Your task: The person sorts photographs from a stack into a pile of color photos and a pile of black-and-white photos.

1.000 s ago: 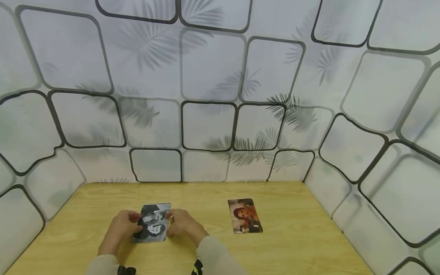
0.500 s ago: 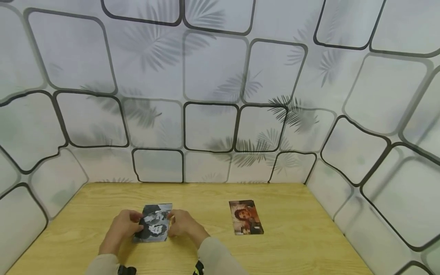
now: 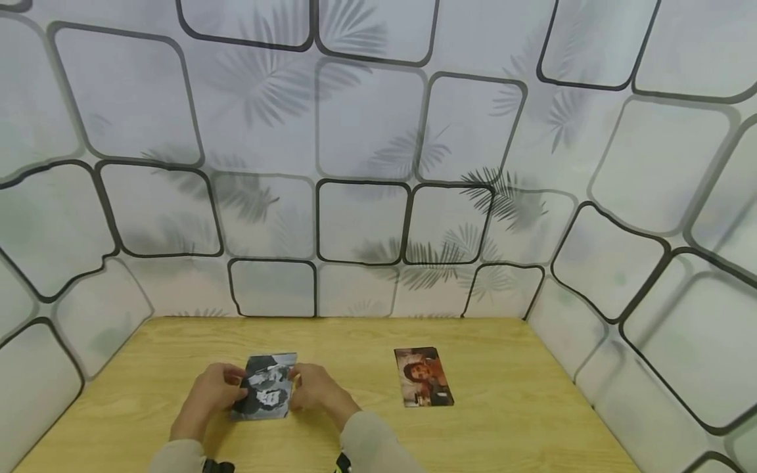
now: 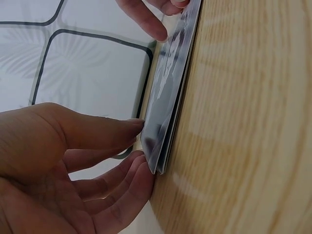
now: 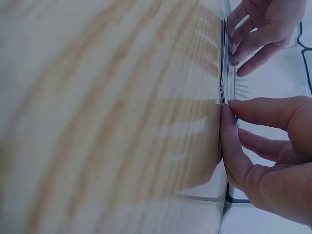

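Observation:
A small stack of photo prints (image 3: 267, 387), with a black-and-white picture on top, lies on the left part of the table between both hands. My left hand (image 3: 211, 395) holds the stack's left edge, the thumb and fingertips set at a corner in the left wrist view. Seen there edge-on, the prints (image 4: 168, 92) show slightly parted layers. On the opposite edge my right hand (image 3: 316, 389) pinches the stack between thumb and index finger, as the right wrist view shows from the side. The undersides of the prints are hidden.
To the right, a second small stack of prints (image 3: 424, 378) with a reddish colour picture on top lies on the wooden table (image 3: 503, 420). Patterned fabric walls (image 3: 367, 223) with dark outlined squares and leaf shapes enclose the table at the back and sides.
The head view has shifted slightly, so everything appears a little lower and to the right. Both hands keep the same places on the black-and-white prints.

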### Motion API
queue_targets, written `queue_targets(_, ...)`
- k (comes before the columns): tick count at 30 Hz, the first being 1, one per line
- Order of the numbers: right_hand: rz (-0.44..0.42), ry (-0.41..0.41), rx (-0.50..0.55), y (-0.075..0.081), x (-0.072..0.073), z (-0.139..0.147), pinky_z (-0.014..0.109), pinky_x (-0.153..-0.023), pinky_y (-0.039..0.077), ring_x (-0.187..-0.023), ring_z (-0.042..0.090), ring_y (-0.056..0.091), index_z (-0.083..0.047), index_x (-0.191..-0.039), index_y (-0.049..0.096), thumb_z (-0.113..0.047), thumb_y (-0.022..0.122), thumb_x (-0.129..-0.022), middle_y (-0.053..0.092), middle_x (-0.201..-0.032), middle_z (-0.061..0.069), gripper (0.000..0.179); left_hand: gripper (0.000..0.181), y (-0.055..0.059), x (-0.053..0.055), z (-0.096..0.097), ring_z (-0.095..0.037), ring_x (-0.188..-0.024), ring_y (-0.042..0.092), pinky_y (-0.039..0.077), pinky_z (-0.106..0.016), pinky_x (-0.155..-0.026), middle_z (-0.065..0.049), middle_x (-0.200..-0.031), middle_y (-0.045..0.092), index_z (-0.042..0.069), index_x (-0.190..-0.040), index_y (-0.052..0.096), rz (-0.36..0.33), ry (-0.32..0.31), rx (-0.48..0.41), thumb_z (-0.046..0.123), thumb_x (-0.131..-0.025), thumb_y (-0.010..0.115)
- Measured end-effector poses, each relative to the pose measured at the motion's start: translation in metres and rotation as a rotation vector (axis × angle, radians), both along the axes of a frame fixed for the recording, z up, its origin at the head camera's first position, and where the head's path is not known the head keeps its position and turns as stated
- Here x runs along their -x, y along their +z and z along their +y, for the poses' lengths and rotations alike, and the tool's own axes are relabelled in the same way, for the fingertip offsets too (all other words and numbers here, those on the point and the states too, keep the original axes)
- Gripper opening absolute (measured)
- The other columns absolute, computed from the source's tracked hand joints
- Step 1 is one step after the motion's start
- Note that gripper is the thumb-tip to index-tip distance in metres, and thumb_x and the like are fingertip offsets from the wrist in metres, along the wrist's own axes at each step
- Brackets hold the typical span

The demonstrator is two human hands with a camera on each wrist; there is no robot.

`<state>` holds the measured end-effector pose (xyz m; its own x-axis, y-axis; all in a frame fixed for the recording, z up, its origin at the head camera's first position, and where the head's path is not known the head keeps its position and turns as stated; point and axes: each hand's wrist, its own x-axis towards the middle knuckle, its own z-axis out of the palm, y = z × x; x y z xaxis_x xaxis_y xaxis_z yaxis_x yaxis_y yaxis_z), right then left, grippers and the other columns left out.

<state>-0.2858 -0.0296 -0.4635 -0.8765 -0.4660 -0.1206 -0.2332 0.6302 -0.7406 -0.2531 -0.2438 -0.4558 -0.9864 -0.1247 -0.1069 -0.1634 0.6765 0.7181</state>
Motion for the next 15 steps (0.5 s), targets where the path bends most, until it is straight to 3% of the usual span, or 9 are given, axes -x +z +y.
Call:
queue_targets(8,0.029,-0.012,0.013,0.0020,-0.0001,-0.0016,0.022,-0.059,0.042,-0.066,0.010,0.049,-0.001,-0.119,0.069,0.007,0.077,-0.073,0.055,-0.080,0.000,0.047,0.038,0.0021,-0.0001,0.0004,-0.037,-0.094,0.069,0.061,-0.039,-0.070,-0.036,-0.114,0.065,-0.015,-0.118,0.063,-0.009,0.010,-0.048,-0.004,-0.084,0.075)
queue_targets(15,0.054,-0.033,0.032,0.0061,0.0008,-0.0022,0.022,-0.071,0.050,-0.080,0.010,0.054,0.000,-0.115,0.072,0.008,0.077,-0.072,0.065,-0.096,0.005,0.045,0.039,0.0027,0.0016,-0.0009,-0.028,-0.085,0.070,0.061,-0.039,-0.068,-0.035,-0.110,0.066,-0.016,-0.120,0.061,-0.005,-0.003,-0.045,0.000,-0.088,0.073)
